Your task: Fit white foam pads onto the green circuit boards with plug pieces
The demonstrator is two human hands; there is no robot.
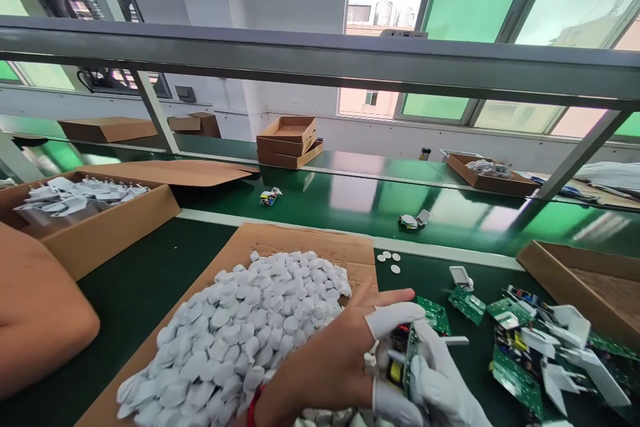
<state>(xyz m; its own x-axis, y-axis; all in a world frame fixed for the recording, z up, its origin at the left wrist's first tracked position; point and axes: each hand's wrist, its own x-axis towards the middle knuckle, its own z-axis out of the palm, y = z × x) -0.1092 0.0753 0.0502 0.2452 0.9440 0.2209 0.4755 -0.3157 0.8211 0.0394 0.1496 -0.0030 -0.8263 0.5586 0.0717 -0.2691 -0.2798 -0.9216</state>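
My left hand [345, 340] reaches in from the bottom, with white covers on some fingers and a red band at the wrist. Its covered fingers press a small green circuit board [411, 361] with a yellow component; other fingers stretch outward. On the right side, my right hand [445, 380] in a white glove grips the same board, which stands on edge between both hands. Fingers hide much of the board. Beside my left hand, a large heap of white round caps [250, 320] lies on a cardboard sheet [300, 237].
Loose circuit boards with white plastic parts [525, 347] are piled at right, before a cardboard box [585, 280]. Another box [120, 227] of white parts stands left, near somebody's bare elbow [45, 313]. A green conveyor belt [345, 190] runs behind, under a metal rail [300, 57].
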